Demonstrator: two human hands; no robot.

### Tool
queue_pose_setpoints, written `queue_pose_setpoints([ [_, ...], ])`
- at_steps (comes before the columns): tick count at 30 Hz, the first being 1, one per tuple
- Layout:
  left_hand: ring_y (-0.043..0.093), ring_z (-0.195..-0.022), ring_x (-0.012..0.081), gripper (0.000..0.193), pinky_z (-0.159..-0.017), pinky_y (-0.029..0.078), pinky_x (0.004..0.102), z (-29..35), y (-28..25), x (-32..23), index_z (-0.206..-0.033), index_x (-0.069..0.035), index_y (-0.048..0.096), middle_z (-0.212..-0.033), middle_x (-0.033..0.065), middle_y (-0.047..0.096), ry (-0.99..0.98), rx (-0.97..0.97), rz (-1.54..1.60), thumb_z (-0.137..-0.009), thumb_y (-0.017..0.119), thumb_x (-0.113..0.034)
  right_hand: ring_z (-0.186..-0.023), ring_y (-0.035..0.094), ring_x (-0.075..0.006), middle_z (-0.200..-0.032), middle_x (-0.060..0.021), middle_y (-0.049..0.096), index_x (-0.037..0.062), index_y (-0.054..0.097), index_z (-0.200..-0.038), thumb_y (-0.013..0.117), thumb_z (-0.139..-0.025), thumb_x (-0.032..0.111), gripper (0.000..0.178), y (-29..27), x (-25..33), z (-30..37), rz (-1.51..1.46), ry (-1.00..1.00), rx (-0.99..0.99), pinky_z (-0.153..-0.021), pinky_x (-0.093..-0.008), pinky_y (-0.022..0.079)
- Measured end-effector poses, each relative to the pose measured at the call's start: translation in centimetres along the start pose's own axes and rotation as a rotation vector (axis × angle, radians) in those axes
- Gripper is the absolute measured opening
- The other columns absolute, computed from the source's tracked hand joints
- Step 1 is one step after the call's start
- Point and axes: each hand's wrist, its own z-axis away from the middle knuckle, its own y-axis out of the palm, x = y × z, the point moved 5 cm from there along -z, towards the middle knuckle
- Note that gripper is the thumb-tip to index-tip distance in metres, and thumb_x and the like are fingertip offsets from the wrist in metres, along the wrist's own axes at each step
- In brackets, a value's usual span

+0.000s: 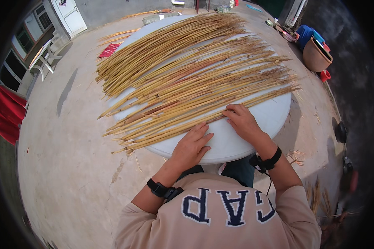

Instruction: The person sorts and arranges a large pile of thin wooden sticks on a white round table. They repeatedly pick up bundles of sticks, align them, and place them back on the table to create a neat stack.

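Note:
Long, dry yellow-brown stalks (pixel 187 101) with feathery brown tops lie across a round white table (pixel 220 147). Their cut ends point left and their tops right. My left hand (pixel 189 145) rests its fingertips on the nearest stalks around the middle of their length, with the thumb spread away. Farther right along the same near edge, my right hand (pixel 244 123) lays its slightly bent fingers over the stalks, thumb apart. Neither hand appears to grip a stalk. At the far side a thicker heap of stalks (pixel 162 47) lies close together, while the nearer ones are spread out.
Concrete floor (pixel 70 166) surrounds the table. A white chair (pixel 43 60) stands at the left. Along the right wall are a large clay pot (pixel 317 54) and a blue container (pixel 304 35). More stalks (pixel 318 197) are at the lower right.

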Motion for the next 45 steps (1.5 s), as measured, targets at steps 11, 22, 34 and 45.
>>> queue_pose_setpoints([
  [11,0.039,-0.125,0.0342,0.039,-0.101,0.034,0.0433,-0.3,-0.3,-0.6,-0.107,-0.003,0.061,-0.126,0.0176,0.049,-0.045,-0.01,-0.068,-0.07,0.07,-0.007,-0.089,0.056,-0.0275,-0.098,-0.0084,0.058,0.0043,0.06,-0.094,0.065,-0.072,0.001,0.023,-3.9,-1.4,2.4,-0.061,0.065,-0.079,-0.075,-0.0338,0.049],
  [22,0.04,-0.124,0.0353,0.039,-0.103,0.033,0.0451,-0.7,-0.1,-0.2,-0.107,-0.001,0.06,-0.124,0.019,0.049,-0.079,0.017,-0.07,-0.069,0.068,-0.004,-0.085,0.054,-0.0257,-0.087,-0.0046,0.057,0.0064,0.059,-0.082,0.066,-0.072,0.005,0.013,-3.0,-0.9,3.6,-0.069,0.123,0.016,-0.07,-0.0344,0.048],
  [34,0.044,-0.121,0.0352,0.039,-0.102,0.034,0.0461,-0.8,0.2,-0.2,-0.11,0.0,0.059,-0.121,0.0185,0.052,-0.054,-0.008,-0.088,-0.071,0.064,0.002,-0.129,0.033,-0.0305,-0.137,-0.0168,0.038,0.0001,0.042,-0.129,0.056,-0.083,0.036,0.06,-0.1,1.2,3.5,0.013,-0.055,0.3,-0.107,-0.0438,0.025],
  [45,0.03,-0.131,0.0338,0.061,-0.108,0.021,0.0498,-0.8,0.6,-0.4,-0.131,-0.003,0.042,-0.137,0.0198,0.037,-0.08,0.147,-0.349,-0.076,0.065,-0.017,-0.136,0.02,-0.0337,-0.144,-0.0219,0.023,-0.001,0.027,-0.138,0.043,-0.086,0.054,0.077,-1.0,0.9,4.9,0.048,-0.013,0.364,-0.111,-0.0463,0.013],
])
